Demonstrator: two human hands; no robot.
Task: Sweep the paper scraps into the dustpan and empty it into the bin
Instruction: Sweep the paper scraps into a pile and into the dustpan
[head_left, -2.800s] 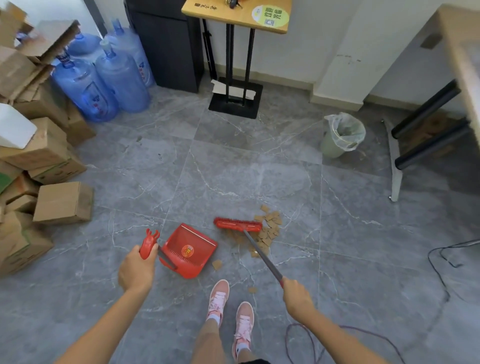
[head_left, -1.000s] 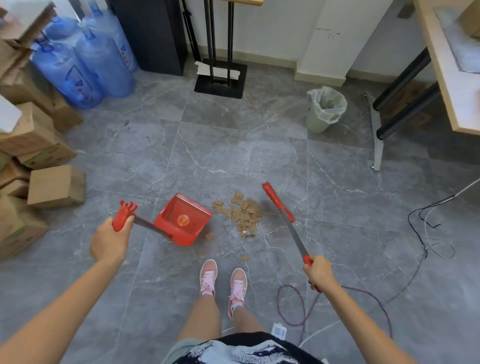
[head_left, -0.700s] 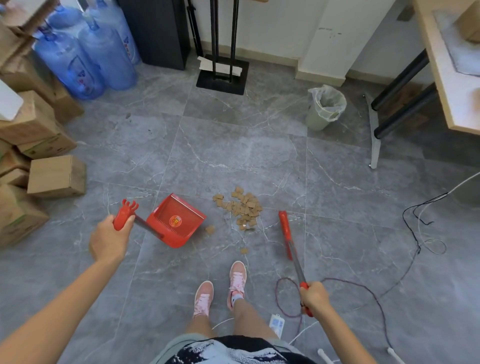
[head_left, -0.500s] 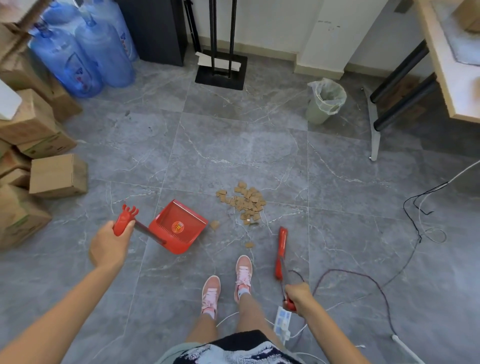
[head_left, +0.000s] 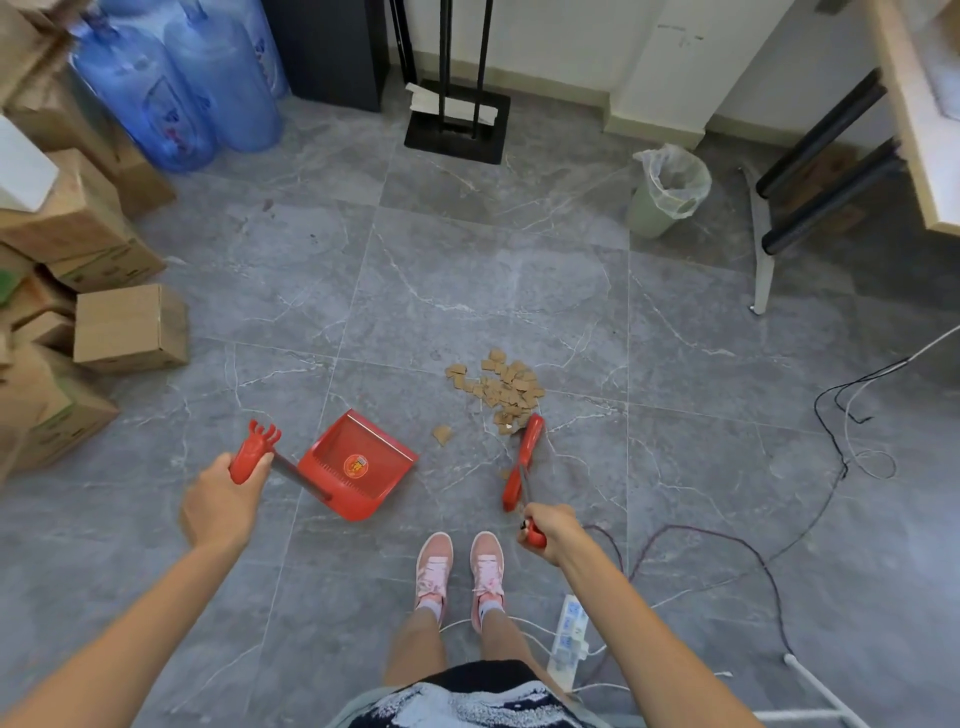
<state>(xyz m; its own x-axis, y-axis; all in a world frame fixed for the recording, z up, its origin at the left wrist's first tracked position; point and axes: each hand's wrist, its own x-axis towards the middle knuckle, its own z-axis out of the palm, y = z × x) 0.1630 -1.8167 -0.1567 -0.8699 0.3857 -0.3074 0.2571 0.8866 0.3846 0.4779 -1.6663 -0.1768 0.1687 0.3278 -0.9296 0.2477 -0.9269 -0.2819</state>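
Observation:
A pile of brown paper scraps (head_left: 501, 387) lies on the grey floor, with one loose scrap (head_left: 442, 434) nearer the dustpan. The red dustpan (head_left: 358, 464) sits on the floor left of the pile, its mouth facing the scraps. My left hand (head_left: 221, 501) grips its red handle. My right hand (head_left: 546, 531) grips the broom handle; the red broom head (head_left: 523, 460) rests on the floor at the near edge of the pile. The green bin (head_left: 667, 189) with a clear liner stands far right.
Cardboard boxes (head_left: 130, 328) are stacked on the left, blue water jugs (head_left: 176, 88) behind them. A black stand base (head_left: 457, 127) is at the back. A table (head_left: 919, 124) with black legs is on the right. Cables (head_left: 841, 415) and a power strip (head_left: 566, 636) lie near my pink shoes (head_left: 460, 571).
The broom swung from the pile's far side round its right side to the near edge. The dustpan stayed left of the pile. I stepped back a little.

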